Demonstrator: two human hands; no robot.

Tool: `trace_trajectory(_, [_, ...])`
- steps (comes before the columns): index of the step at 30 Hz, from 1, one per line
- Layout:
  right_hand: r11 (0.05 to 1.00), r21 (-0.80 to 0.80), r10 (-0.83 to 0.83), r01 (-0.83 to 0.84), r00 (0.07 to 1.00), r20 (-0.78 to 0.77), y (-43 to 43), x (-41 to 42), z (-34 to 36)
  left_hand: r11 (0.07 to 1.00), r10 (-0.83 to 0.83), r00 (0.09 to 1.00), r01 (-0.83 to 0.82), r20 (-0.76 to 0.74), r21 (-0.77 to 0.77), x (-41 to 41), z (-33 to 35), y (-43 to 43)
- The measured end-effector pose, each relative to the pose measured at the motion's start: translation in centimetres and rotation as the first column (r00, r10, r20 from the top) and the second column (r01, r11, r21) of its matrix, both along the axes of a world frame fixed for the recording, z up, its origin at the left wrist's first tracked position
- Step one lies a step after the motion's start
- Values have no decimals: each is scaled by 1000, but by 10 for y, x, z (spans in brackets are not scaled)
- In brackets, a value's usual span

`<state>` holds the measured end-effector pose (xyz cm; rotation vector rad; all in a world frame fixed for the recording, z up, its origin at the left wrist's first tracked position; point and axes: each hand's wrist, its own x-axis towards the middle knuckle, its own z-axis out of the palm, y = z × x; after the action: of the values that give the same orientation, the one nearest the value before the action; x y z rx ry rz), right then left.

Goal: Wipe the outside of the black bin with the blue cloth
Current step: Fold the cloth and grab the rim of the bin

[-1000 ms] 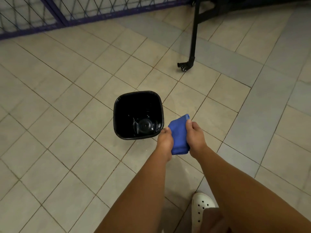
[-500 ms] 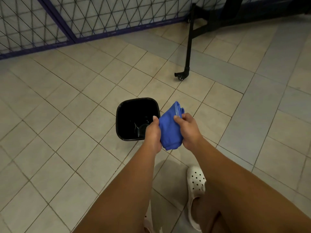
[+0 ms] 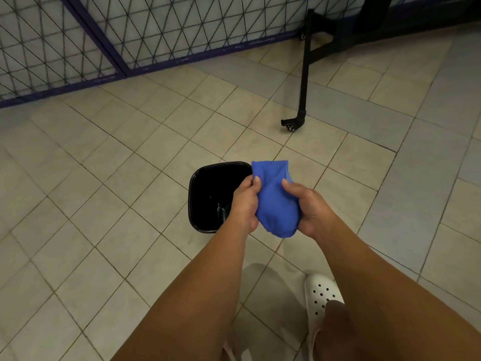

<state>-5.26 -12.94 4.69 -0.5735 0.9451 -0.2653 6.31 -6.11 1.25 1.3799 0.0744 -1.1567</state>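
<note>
The black bin [image 3: 208,188] stands upright on the tiled floor, its open mouth facing up; its right side is hidden behind my hands. The blue cloth [image 3: 276,201] is bunched and held above the bin's right rim, not touching the bin as far as I can tell. My left hand [image 3: 244,204] grips the cloth's left edge, thumb on top. My right hand [image 3: 309,209] cups the cloth from the right and below.
A purple-framed wire mesh fence [image 3: 130,35] runs along the back. A black metal leg with a caster wheel [image 3: 299,118] stands at the back right. My white perforated clog [image 3: 321,295] is on the floor below my right arm. Beige and grey tiles surround the bin.
The view has tilted up, so more fence shows and the bin sits lower. Both hands have risen with the cloth and turned it, so it now bulges between them.
</note>
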Motion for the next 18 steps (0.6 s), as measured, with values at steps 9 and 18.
trace_trajectory(9, [998, 39, -36, 48, 964, -262, -10, -1, -17, 961, -188, 865, 63, 465, 270, -14, -30, -19])
trace_trajectory(18, [948, -195, 136, -252, 874, -467, -11, 6, -50, 650, -638, 595, 76, 489, 756, -6, -70, -14])
